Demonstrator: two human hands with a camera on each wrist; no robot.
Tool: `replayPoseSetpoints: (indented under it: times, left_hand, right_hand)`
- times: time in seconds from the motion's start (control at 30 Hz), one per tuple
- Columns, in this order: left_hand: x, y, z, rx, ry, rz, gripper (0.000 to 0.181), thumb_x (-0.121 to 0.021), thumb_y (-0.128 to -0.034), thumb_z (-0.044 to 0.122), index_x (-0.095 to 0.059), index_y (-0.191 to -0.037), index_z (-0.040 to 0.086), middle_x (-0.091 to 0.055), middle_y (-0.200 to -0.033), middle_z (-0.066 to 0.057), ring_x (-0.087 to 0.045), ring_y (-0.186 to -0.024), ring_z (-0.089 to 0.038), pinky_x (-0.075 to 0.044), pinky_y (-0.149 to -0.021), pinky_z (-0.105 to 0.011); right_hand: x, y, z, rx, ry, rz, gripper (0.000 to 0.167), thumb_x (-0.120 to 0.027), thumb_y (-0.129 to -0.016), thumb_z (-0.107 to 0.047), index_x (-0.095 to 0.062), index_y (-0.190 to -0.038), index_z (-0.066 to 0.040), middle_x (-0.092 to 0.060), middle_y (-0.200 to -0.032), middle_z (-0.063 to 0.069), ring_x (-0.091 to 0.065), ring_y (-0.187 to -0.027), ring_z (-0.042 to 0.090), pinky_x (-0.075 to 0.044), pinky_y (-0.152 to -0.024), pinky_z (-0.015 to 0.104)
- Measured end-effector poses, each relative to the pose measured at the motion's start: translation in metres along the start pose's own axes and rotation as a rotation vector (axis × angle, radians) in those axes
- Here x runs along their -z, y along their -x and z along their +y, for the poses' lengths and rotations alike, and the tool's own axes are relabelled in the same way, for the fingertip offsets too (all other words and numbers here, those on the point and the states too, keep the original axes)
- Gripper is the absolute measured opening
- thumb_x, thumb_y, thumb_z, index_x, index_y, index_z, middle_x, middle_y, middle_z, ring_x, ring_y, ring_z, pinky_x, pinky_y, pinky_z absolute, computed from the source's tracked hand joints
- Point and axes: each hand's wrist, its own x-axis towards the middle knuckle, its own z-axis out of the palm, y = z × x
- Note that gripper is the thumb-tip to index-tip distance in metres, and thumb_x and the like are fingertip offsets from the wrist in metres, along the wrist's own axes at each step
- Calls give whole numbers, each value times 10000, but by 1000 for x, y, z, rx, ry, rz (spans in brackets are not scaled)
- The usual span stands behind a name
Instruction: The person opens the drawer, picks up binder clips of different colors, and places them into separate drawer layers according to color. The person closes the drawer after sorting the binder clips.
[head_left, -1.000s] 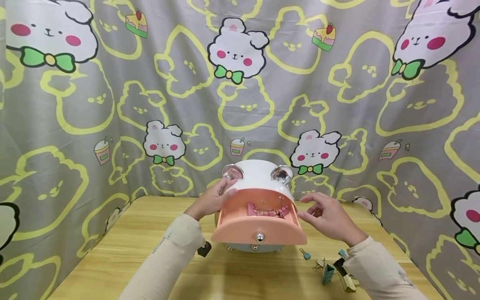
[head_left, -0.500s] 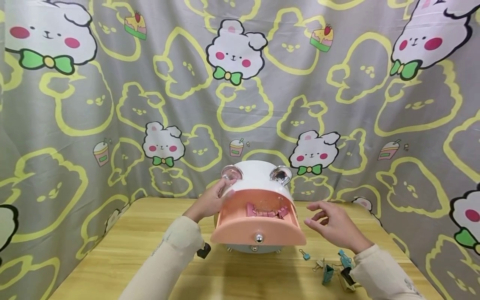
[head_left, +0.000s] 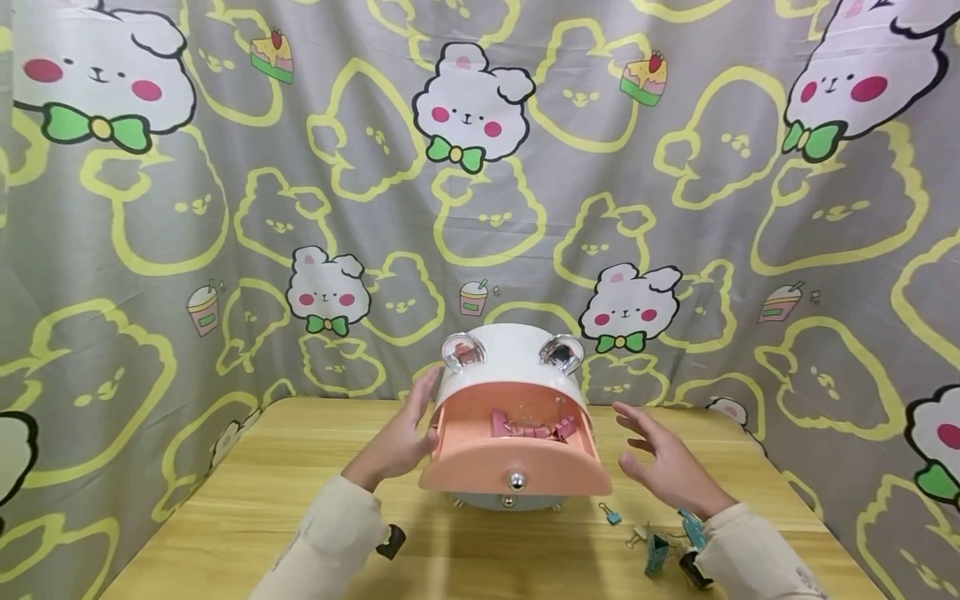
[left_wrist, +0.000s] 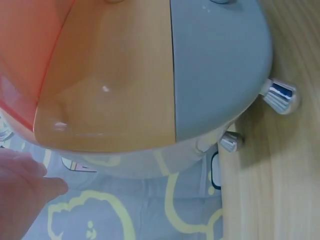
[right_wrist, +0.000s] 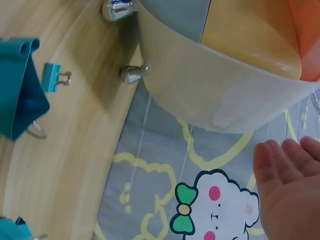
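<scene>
A white rounded drawer box (head_left: 506, 354) with two silver ears stands on the table. Its peach top drawer (head_left: 468, 471) is pulled out, with pink binder clips (head_left: 500, 422) inside. My left hand (head_left: 397, 437) is beside the box's left wall, fingers extended; whether it touches the wall I cannot tell. In the left wrist view, that hand (left_wrist: 22, 195) shows at the edge near the box. To the right of the box, my right hand (head_left: 667, 462) is held apart from it, fingers loosely spread. The right wrist view shows the same hand (right_wrist: 290, 192) holding nothing.
Front right on the table (head_left: 247, 492) lie several binder clips, among them a small blue one (head_left: 613, 517) and a teal one (head_left: 656, 553). A small black object (head_left: 391, 542) shows by the left cuff. A patterned curtain (head_left: 480, 208) hangs behind.
My left hand has come off the box's upper left by the ear and dropped down and left. My right hand has drawn a little away to the right, its fingers opening. The drawer stays out.
</scene>
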Motion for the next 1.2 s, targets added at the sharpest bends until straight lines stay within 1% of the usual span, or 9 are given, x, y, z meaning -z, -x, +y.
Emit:
replayPoseSetpoints:
  times: [0.13,0.3,0.4,0.6,0.7,0.8,0.97,1.07,1.2]
  left_hand:
    - [-1,10,3,24,-18,-74,1276,-350,-720,899,47,-1528,-5,52,-1576,-268,-8,-1411,-490,-114,-1067,-678]
    - [-1,12,5,3,-56,-114,1338,-396,-679,917,40,-1526,-22,62,-1582,-248,-13,-1416,-476,-123,-1052,-698]
    - [0,12,7,8,-42,-127,1365,-430,-651,922,53,-1532,-2,75,-1590,-221,-13,-1427,-443,-129,-1063,-681]
    - [-1,10,9,6,-15,-125,1394,-494,-626,915,57,-1536,14,34,-1595,-213,-113,-1421,-434,-161,-1067,-665]
    - [1,10,8,22,4,-126,1364,-542,-648,882,24,-1543,21,-31,-1597,-208,-248,-1385,-417,-212,-1059,-649]
    - [1,11,8,31,31,-137,1316,-563,-685,845,-7,-1546,21,-57,-1595,-207,-304,-1369,-395,-238,-1060,-630]
    - [2,11,8,44,44,-147,1258,-581,-726,800,-32,-1549,22,3,-1597,-212,-262,-1387,-419,-217,-1078,-621]
    - [2,10,10,71,51,-143,1221,-618,-748,754,-61,-1547,18,7,-1599,-206,-265,-1382,-436,-209,-1092,-595]
    - [3,9,11,126,58,-125,1101,-670,-819,614,-105,-1541,4,-38,-1607,-173,-251,-1398,-399,-207,-1113,-543]
  right_hand:
    - [-4,-1,-1,63,-74,-47,800,-537,-944,-545,-171,-1563,-196,-294,-1539,175,-322,-1354,429,-397,-1026,467]
    - [-8,-5,-5,120,-169,-105,962,-521,-854,-701,-63,-1572,-253,-142,-1576,231,-236,-1334,564,-274,-975,704]
    - [-10,-7,-7,126,-193,-126,1028,-559,-818,-717,-28,-1572,-263,-51,-1596,211,-216,-1311,611,-239,-939,759]
    - [-17,-12,-7,157,-196,-150,1037,-560,-833,-700,3,-1571,-239,-5,-1613,141,-154,-1382,523,-246,-1040,610]
    - [-23,-15,-7,150,-232,-183,1028,-554,-836,-698,6,-1571,-247,-42,-1601,191,-172,-1366,547,-255,-1020,661]
    - [-28,-14,-7,141,-269,-197,1028,-551,-842,-692,4,-1572,-229,-48,-1590,230,-205,-1324,600,-263,-948,748]
    - [-31,-13,-6,136,-279,-171,1008,-555,-871,-651,-17,-1573,-168,-9,-1604,186,-199,-1342,576,-320,-942,717]
    - [-31,-12,-5,128,-251,-153,950,-563,-902,-597,-28,-1575,-192,-28,-1609,162,-202,-1375,507,-335,-992,642]
    - [-32,-13,-4,95,-231,-134,855,-627,-946,-378,-52,-1570,-271,-58,-1611,140,-208,-1393,447,-332,-1027,568]
